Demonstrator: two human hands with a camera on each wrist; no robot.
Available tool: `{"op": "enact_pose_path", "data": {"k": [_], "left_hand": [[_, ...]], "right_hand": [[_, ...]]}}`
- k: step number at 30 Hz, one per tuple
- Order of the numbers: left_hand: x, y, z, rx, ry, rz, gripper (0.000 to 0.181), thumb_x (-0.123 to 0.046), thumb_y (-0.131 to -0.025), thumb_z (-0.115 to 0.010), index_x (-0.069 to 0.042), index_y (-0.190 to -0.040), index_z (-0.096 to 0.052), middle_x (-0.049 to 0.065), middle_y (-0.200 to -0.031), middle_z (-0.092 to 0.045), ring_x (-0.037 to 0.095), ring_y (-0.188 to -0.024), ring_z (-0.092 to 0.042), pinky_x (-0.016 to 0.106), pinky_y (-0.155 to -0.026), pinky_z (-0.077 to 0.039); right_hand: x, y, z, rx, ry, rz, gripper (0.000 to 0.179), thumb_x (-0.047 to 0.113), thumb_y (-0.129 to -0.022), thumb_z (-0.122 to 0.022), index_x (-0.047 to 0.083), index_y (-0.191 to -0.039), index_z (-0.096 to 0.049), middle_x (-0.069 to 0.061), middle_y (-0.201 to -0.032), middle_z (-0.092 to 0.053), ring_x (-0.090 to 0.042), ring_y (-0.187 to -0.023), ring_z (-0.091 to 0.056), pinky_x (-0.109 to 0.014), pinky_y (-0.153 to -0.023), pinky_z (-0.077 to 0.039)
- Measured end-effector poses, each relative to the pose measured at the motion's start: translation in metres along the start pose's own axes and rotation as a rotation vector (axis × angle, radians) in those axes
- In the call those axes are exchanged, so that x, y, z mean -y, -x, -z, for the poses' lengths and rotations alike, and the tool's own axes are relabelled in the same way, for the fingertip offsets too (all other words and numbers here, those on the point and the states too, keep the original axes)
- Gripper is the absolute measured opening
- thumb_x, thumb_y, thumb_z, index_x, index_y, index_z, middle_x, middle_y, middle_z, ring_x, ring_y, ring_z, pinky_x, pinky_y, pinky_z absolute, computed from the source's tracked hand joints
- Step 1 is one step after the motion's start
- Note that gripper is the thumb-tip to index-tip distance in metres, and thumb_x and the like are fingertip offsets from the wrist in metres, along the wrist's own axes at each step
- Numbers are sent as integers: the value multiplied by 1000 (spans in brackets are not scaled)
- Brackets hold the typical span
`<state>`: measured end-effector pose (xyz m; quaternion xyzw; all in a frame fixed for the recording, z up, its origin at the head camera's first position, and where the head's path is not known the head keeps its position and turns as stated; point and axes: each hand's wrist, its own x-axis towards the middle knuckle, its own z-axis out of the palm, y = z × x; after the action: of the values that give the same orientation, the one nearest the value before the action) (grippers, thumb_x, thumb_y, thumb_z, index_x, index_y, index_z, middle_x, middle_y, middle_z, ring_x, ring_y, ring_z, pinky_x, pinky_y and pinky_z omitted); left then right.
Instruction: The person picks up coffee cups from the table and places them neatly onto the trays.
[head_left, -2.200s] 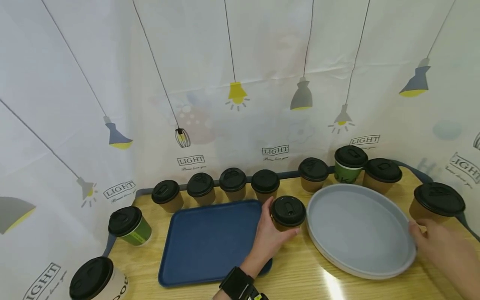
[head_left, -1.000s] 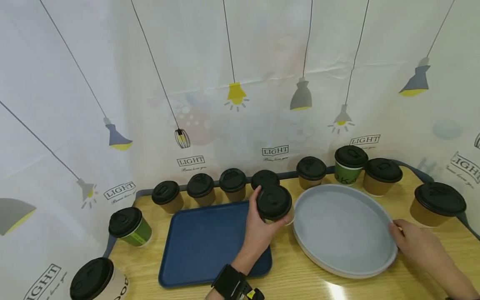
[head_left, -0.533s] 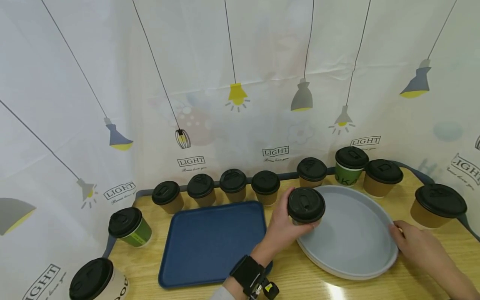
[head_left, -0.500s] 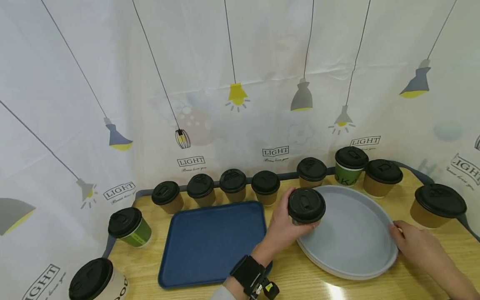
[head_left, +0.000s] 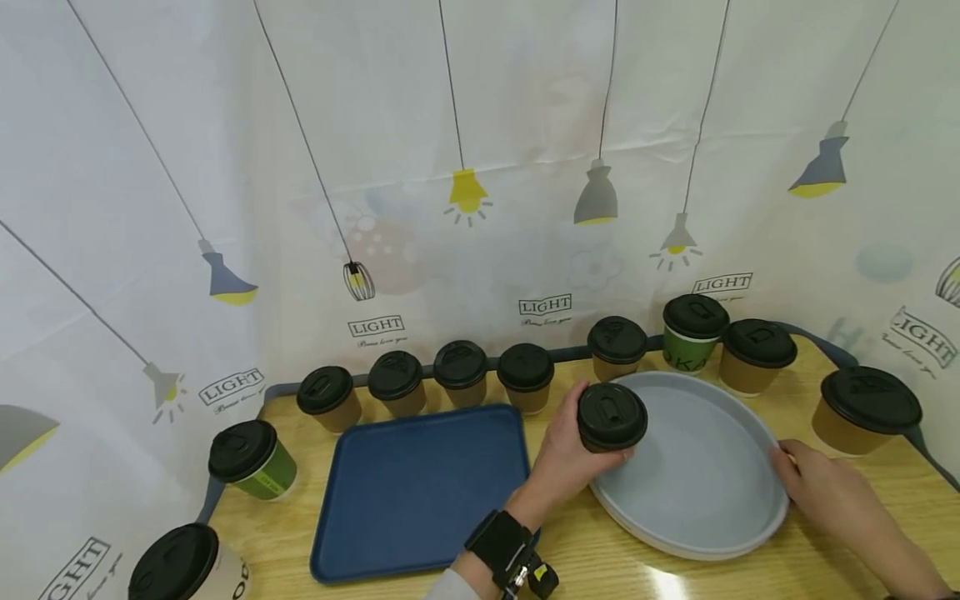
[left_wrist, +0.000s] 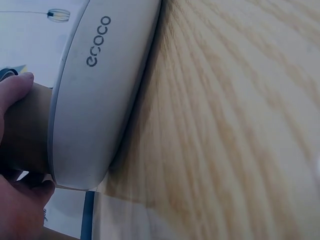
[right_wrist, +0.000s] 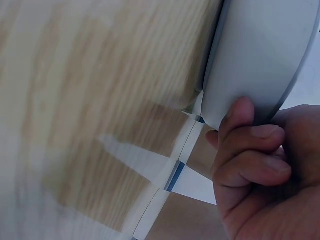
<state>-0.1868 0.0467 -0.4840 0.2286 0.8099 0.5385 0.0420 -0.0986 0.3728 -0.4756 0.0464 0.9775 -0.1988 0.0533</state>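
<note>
My left hand [head_left: 566, 454] grips a brown paper coffee cup [left_wrist: 27, 131] with a black lid [head_left: 612, 415]. In the left wrist view the cup's base meets the top of a grey round tray [head_left: 705, 475], near its left edge; I cannot tell whether it bears its weight there. The tray has a deep side wall [left_wrist: 100, 100] printed "ecoco". My right hand [head_left: 828, 492] holds the tray's right rim, and its curled fingers [right_wrist: 245, 142] touch the side wall in the right wrist view.
A blue rectangular tray [head_left: 420, 492] lies left of the round one on the wooden table [head_left: 592, 558]. Several lidded cups line the back edge, among them a green cup [head_left: 688, 337]. A brown cup [head_left: 862, 412] stands at the right, a white cup [head_left: 217, 571] front left.
The round tray has shifted left with my right hand at its rim. My left hand has brought the coffee cup from between the trays rightward to the round tray's left part.
</note>
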Motion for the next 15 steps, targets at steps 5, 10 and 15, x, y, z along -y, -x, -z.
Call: {"op": "enact_pose_path", "data": {"k": [5,10,15], "left_hand": [[0,0,-1,23,-14,24,106,-29,-80,-91,-23,-164,-27,0,-160,-40,18,-143,-42,45,-118,-37],[0,0,0,21,18,61,112,-30,-80,-91,-24,-166,-20,0,-160,-41,18,-145,-41,47,-118,-35],[2,1,0,0,61,100,120,-31,-78,-93,-27,-167,-13,0,-157,-44,19,-145,-41,50,-120,-32]], "right_hand": [[1,0,-1,-13,-3,11,41,16,-111,-44,-23,-120,-55,-38,-106,-65,-56,-93,-65,-62,-73,-53],[1,-1,-1,11,-14,3,45,19,-112,-42,-23,-123,-54,-38,-109,-65,-56,-95,-65,-62,-74,-52],[2,-3,-1,36,-16,-11,46,20,-112,-41,-23,-124,-53,-39,-110,-64,-54,-95,-66,-61,-74,-53]]}}
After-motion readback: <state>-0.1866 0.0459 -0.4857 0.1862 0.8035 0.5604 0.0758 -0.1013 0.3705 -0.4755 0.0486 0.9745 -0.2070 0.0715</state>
